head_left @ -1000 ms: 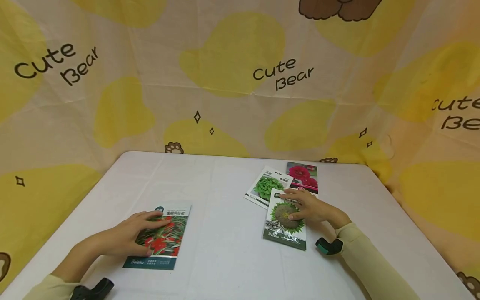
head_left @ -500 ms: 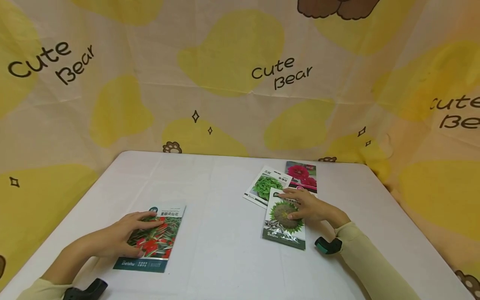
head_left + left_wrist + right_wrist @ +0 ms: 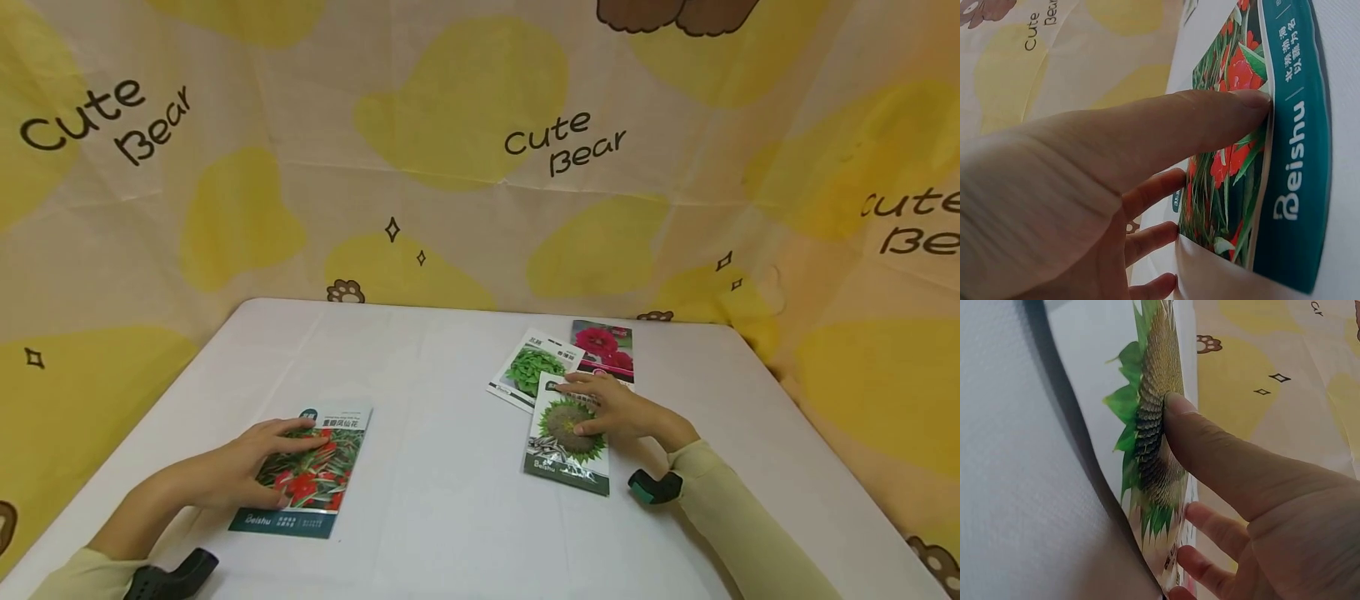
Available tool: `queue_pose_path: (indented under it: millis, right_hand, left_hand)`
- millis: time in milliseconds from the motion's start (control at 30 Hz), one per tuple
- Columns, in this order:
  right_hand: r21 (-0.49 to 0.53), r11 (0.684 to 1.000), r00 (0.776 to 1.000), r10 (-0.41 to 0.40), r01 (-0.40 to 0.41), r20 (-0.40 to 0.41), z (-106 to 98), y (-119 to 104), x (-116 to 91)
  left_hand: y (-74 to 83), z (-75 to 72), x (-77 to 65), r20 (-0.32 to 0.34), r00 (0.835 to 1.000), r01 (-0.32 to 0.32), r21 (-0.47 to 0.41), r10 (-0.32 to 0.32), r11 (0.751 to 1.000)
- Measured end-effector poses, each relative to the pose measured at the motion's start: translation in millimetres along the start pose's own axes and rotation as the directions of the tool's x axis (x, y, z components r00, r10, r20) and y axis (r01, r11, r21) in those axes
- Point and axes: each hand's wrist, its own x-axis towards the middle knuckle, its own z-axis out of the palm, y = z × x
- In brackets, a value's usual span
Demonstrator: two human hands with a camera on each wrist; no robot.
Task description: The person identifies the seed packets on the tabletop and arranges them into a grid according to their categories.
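The left hand (image 3: 232, 467) is lying released on the red packet (image 3: 318, 479), its fingers spreading and its thumb touching the printed flowers; the packet is resting on the table (image 3: 442, 467) under that hand. The right hand (image 3: 618, 408), likewise released, is lying on the sunflower packet (image 3: 558, 429), its thumb touching the picture. Beyond the right hand, the pink packet (image 3: 603, 342) is lying partly under the green packet (image 3: 531, 371), whose near corner the sunflower packet is covering.

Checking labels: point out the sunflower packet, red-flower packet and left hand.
Sunflower packet (image 3: 559, 430), head view: on its printed seed head.
Red-flower packet (image 3: 322, 472), head view: on its printed photo.
Left hand (image 3: 234, 468), head view: back of the hand.
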Motion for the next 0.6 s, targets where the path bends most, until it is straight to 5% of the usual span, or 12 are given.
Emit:
queue_pose_path:
  millis: [600]
  right_hand:
    - [-0.009, 0.997, 0.997, -0.074, 0.074, 0.008, 0.9, -8.9, 0.8]
  left_hand:
    - [-2.2, 0.9, 0.0, 0.009, 1.000, -0.003, -0.028, 0.003, 1.000]
